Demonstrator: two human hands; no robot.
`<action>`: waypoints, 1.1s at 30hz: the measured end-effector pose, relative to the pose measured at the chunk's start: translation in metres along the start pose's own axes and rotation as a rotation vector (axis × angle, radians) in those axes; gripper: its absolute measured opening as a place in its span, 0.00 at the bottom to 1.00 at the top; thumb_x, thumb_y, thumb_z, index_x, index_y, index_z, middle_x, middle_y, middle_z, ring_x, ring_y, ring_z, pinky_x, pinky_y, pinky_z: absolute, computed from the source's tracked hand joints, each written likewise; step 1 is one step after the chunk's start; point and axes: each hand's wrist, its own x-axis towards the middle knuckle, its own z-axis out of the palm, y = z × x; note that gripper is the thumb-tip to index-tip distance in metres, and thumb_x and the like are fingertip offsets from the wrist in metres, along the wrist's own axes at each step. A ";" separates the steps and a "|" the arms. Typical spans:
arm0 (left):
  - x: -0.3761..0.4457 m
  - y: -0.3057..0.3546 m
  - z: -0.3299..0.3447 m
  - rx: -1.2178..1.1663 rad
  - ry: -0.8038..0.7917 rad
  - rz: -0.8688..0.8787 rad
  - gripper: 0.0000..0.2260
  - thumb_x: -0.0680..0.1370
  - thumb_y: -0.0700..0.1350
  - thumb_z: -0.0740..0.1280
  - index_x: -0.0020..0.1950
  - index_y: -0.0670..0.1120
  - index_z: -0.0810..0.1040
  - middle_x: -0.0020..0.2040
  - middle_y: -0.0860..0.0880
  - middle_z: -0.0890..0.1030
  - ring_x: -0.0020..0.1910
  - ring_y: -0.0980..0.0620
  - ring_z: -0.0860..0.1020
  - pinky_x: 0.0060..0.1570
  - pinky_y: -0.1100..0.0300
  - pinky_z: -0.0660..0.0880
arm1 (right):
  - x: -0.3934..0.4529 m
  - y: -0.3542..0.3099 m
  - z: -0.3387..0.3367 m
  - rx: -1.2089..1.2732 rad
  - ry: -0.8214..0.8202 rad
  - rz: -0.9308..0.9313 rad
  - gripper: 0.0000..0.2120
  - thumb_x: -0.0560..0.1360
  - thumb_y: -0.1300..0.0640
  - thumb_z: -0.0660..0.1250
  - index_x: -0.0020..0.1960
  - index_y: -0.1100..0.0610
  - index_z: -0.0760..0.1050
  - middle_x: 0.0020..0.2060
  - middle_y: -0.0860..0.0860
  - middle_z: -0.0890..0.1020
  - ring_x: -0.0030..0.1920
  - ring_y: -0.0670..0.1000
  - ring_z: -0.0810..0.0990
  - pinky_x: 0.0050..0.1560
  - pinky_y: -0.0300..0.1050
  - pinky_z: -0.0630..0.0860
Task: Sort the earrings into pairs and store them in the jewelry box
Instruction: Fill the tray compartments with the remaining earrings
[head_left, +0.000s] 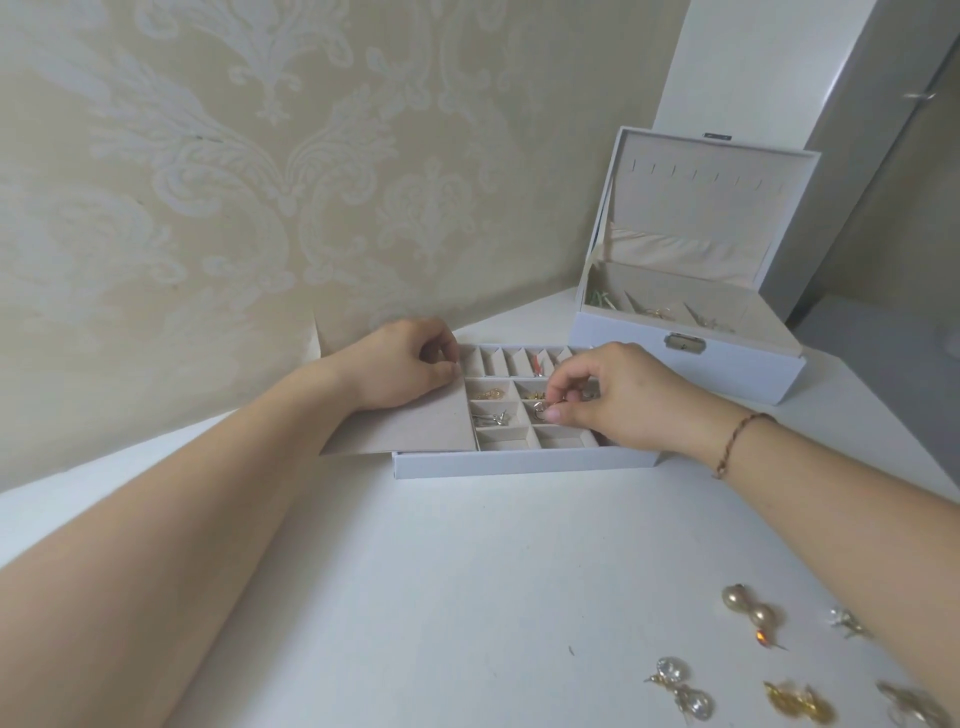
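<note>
A white divided tray (519, 462) lies flat on the white table. My left hand (405, 366) pinches the edge of its beige flap (410, 428), which is folded back over the tray's left side. My right hand (613, 395) pinches a small silver earring (540, 413) over a middle compartment. Other compartments hold gold earrings (493, 393), a silver pair (493, 417) and a red one (536, 366). Loose earrings lie at the front right: pearl ones (750, 608), clear crystal ones (680, 686), amber ones (795, 701) and a small silver one (847, 621).
The open white jewelry box (685, 358) stands at the back right with its lid up; a few pieces lie inside. Patterned wallpaper runs close behind the tray. A grey cabinet stands at the far right. More earrings (914, 704) lie by my right forearm.
</note>
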 end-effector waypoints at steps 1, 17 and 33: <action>0.000 0.000 0.000 0.000 0.001 0.000 0.03 0.77 0.45 0.67 0.50 0.49 0.77 0.37 0.55 0.74 0.35 0.59 0.71 0.37 0.67 0.67 | 0.000 0.000 0.000 0.004 -0.003 0.003 0.05 0.71 0.54 0.75 0.43 0.54 0.82 0.42 0.54 0.82 0.25 0.35 0.71 0.30 0.27 0.67; 0.002 -0.003 0.002 -0.023 0.009 0.003 0.04 0.77 0.45 0.67 0.51 0.48 0.77 0.38 0.56 0.73 0.36 0.61 0.71 0.37 0.68 0.66 | 0.052 -0.014 0.006 0.368 0.163 0.375 0.06 0.71 0.57 0.75 0.39 0.59 0.81 0.14 0.41 0.70 0.12 0.38 0.65 0.13 0.27 0.55; 0.000 -0.001 0.001 -0.012 0.004 0.003 0.04 0.77 0.45 0.66 0.51 0.48 0.77 0.38 0.55 0.73 0.36 0.60 0.71 0.37 0.68 0.67 | 0.051 -0.017 0.009 0.444 0.148 0.439 0.08 0.72 0.60 0.74 0.45 0.65 0.82 0.31 0.55 0.79 0.12 0.40 0.64 0.14 0.29 0.57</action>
